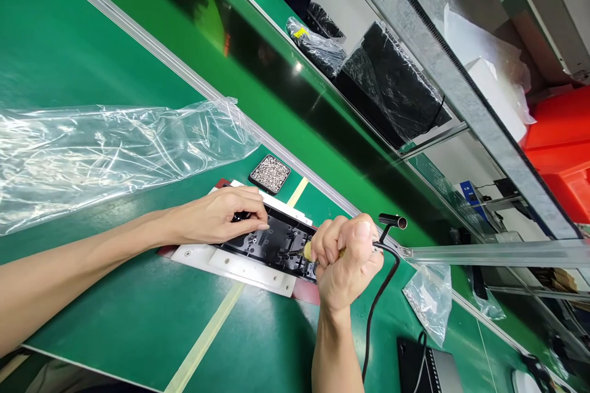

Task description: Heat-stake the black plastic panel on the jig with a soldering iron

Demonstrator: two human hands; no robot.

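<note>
A long black plastic housing with moulded ribs and posts lies in a white fixture on the green bench. My left hand rests on the housing's left part, fingers curled and closed against it. In the fist of my right hand is a slim corded tool, apparently a soldering iron, with a yellow front grip. Its thin metal tip points down-left into the right part of the housing. Most of its handle is hidden by my fingers. A black cable runs from its back end down the bench.
A square tray of small metallic pieces sits behind the fixture. Clear plastic film covers the left side. A black tubular holder, a small plastic bag and a dark flat device are on the right. A metal rail crosses behind.
</note>
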